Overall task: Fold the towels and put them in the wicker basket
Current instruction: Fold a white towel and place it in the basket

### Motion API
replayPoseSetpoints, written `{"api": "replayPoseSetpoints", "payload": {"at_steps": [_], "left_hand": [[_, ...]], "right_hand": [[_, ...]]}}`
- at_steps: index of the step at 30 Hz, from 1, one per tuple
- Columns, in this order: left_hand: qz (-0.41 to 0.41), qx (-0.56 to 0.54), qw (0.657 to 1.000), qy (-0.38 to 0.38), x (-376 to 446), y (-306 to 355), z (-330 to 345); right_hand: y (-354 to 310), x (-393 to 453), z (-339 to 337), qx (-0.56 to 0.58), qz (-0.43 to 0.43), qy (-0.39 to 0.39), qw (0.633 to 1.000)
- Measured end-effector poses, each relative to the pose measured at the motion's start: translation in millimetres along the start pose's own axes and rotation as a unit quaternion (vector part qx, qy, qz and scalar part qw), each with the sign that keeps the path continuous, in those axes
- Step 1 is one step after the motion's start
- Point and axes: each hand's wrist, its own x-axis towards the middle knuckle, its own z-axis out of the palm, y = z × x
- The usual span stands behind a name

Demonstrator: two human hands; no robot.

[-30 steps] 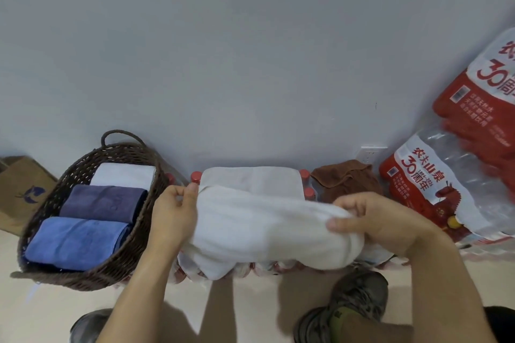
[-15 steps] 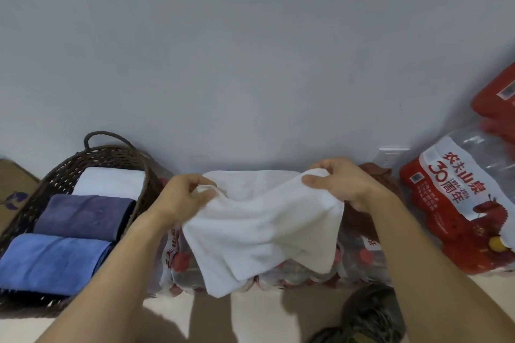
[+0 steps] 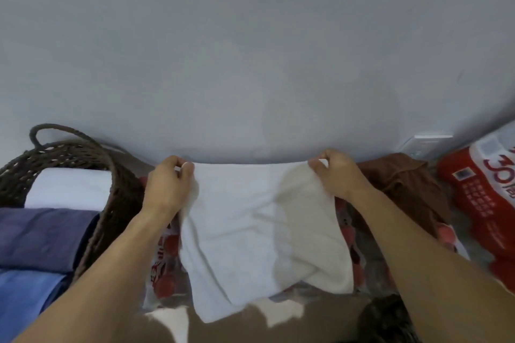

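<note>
Far left sat the wicker basket (image 3: 111, 198), dark brown woven stuff with a looped handle at the back rim. Three folded towels were lined up inside it: a white folded towel (image 3: 69, 189) at the far end, a purple-grey towel (image 3: 41, 237) in the middle, and a blue towel (image 3: 25, 301) nearest the camera. All of them looked soft and a bit fuzzy, folded into thick rectangular blocks.

Just beside the basket, the left hand (image 3: 164, 189) had its grip closed on the top left corner of the white towel (image 3: 250, 231), thumb and curled fingers pinching the edge, knuckles up, forearm bare. The towel was stretched flat between both hands, its top edge pulled straight along the foot of the grey wall (image 3: 250, 50). The lower part hung loose and wrinkly, with a doubled-over flap on the right side that looked slightly creamier. It lay draped over a shrink-wrapped pack of bottles with red caps (image 3: 164, 267).

The right hand (image 3: 337, 175) pinched the top right corner the same way, grip closed on the cloth, fingers curled.

Right of that hand was a crumpled brown towel (image 3: 412, 184), then a red and white plastic-wrapped bottle pack (image 3: 487, 203) at the far edge, glossy, with a wall socket (image 3: 426, 142) behind it.
</note>
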Motion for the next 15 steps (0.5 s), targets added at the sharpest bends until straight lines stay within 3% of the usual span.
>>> {"api": "replayPoseSetpoints", "payload": {"at_steps": [6, 10, 13, 15], "left_hand": [[0.053, 0.117, 0.992, -0.002, 6, 0, 4], [0.065, 0.176, 0.978, -0.09, 11, -7, 2], [0.105, 0.164, 0.977, -0.092, 4, -4, -5], [0.135, 0.105, 0.983, -0.066, -1, 4, -12]], "right_hand": [[-8, 4, 6, -0.098, 0.024, 0.016, 0.995], [-12, 0, 1, -0.179, 0.028, -0.016, 0.983], [-13, -8, -6, -0.153, -0.005, -0.053, 0.987], [-12, -12, -14, -0.043, 0.005, -0.056, 0.998]]}}
